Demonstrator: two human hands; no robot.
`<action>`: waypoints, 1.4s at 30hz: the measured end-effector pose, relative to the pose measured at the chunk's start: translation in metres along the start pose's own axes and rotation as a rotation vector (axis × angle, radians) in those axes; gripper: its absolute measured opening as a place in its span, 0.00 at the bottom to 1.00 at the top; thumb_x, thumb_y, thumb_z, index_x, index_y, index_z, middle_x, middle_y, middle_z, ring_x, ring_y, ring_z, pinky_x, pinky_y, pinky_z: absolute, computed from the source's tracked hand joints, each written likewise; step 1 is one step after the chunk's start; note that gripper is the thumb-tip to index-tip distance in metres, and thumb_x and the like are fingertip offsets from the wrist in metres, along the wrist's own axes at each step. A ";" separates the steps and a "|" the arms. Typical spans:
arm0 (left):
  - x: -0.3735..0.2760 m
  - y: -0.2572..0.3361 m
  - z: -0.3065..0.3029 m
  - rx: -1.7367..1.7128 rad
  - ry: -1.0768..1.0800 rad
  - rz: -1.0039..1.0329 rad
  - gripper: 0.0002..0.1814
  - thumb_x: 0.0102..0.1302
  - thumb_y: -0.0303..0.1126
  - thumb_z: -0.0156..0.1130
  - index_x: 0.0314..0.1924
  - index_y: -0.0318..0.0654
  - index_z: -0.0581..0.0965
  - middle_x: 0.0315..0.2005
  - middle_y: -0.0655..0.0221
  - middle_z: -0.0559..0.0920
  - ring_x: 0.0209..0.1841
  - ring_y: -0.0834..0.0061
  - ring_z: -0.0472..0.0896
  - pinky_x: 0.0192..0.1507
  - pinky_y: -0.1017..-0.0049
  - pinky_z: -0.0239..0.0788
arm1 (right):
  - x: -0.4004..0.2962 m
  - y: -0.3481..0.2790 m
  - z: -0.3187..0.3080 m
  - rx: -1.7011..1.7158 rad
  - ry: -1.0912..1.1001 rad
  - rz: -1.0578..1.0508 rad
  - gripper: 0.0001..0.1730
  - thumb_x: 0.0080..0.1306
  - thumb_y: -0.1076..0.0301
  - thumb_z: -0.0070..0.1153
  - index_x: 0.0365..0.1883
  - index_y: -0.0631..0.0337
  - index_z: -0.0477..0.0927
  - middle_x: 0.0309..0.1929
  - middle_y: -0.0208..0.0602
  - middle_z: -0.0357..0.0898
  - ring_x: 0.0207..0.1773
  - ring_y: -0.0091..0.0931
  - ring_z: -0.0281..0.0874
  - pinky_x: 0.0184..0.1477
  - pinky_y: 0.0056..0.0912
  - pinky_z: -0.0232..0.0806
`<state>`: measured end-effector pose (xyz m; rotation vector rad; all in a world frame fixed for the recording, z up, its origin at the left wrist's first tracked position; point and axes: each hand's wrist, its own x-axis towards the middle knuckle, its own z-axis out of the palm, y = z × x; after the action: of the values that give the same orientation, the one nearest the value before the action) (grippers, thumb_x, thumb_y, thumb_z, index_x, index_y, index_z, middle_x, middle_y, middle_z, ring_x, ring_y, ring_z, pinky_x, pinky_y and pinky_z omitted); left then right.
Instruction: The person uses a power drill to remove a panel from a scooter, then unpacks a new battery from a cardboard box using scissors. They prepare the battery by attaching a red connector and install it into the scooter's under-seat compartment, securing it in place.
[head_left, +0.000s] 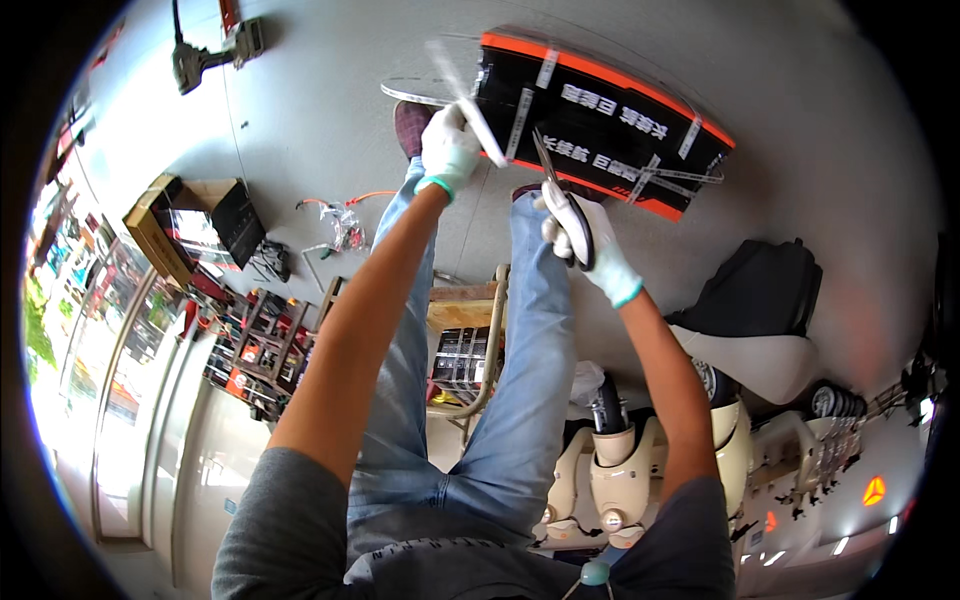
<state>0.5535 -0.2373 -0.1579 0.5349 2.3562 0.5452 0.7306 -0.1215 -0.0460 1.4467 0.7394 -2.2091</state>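
A black cardboard box (600, 124) with orange edges and printed writing lies on the grey floor in front of me, white packing straps (519, 124) around it. My left hand (450, 146), in a white glove, grips a white strap piece (484, 131) near the box's left end; its upper end is blurred by motion. Another strap loop (412, 96) curves out beside that hand. In my gloved right hand (596, 244) is a pair of scissors (547, 161), points towards the box's near long edge. Whether the blades touch the box cannot be told.
A cordless power tool (206, 60) lies at far left. Below it stand an opened carton (221, 214) and a bag of small parts (345, 229). A metal-framed chair (491, 341) is between my legs. Cream scooters (619, 476) and a black-and-white molded part (757, 300) occupy the right.
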 end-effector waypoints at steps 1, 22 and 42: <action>-0.002 -0.008 0.003 0.002 0.019 0.047 0.16 0.56 0.29 0.54 0.45 0.38 0.78 0.39 0.53 0.80 0.44 0.55 0.78 0.49 0.65 0.69 | 0.009 -0.005 0.016 0.086 0.005 0.005 0.29 0.67 0.42 0.48 0.37 0.66 0.74 0.18 0.23 0.66 0.14 0.09 0.54 0.17 0.11 0.49; 0.002 -0.050 -0.015 -1.155 -0.520 -0.503 0.21 0.57 0.25 0.57 0.52 0.31 0.72 0.40 0.68 0.79 0.40 0.81 0.78 0.44 0.80 0.70 | 0.104 -0.053 0.146 0.351 0.255 0.149 0.17 0.70 0.51 0.42 0.36 0.56 0.70 0.20 0.26 0.67 0.13 0.13 0.57 0.11 0.12 0.52; -0.017 -0.012 -0.040 -0.387 -0.001 -0.164 0.14 0.67 0.35 0.50 0.44 0.35 0.78 0.36 0.69 0.81 0.39 0.78 0.75 0.44 0.77 0.66 | 0.170 -0.013 0.173 0.898 0.330 0.070 0.18 0.65 0.57 0.35 0.14 0.45 0.60 0.11 0.26 0.59 0.12 0.24 0.58 0.17 0.30 0.57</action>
<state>0.5354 -0.2657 -0.1276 0.1640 2.1901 0.8939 0.5336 -0.2258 -0.1434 2.2221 -0.3038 -2.3758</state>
